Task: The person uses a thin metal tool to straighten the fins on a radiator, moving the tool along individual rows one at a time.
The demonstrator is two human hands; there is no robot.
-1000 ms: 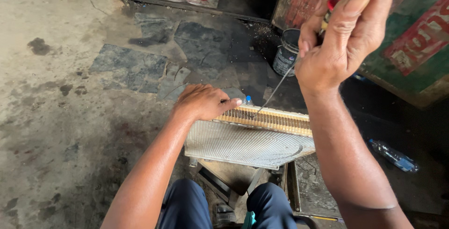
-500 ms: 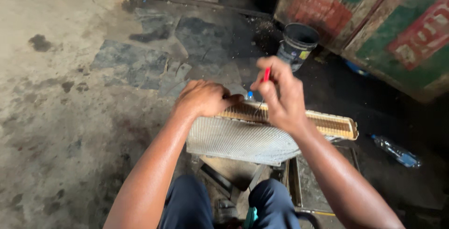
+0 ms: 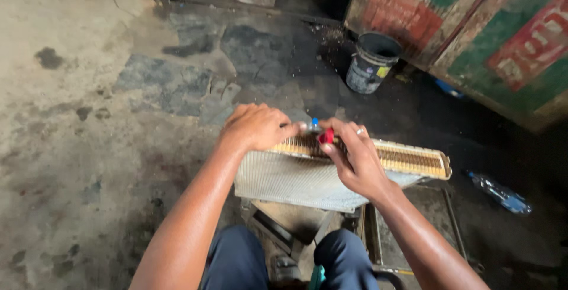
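A finned metal radiator core (image 3: pixel 307 177) stands on edge in front of the person's knees, its silver mesh face toward the camera and its yellowish, brass-coloured top edge running from the left hand out to the right, where the far corner hangs free above a dark tray (image 3: pixel 414 231) on the floor. The left hand (image 3: pixel 255 127) lies curled over the near end of that top edge, fingers closed down on it and gripping. The right hand (image 3: pixel 355 160) rests on the same edge just beside it, thumb and fingers pinching a small red-handled tool (image 3: pixel 326 137) against the fins; a ring shows on one finger. The stained concrete floor (image 3: pixel 89 148) spreads wide to the left. To the right there is less room: a dark bucket (image 3: pixel 371 63) stands well beyond the core, a painted green and red panel (image 3: pixel 473 29) rises behind it, and a blue bottle (image 3: pixel 500 192) lies near the core's far corner. A second ago the right hand was raised high with the tool; it has since come down onto the edge, while the left hand has kept its place.
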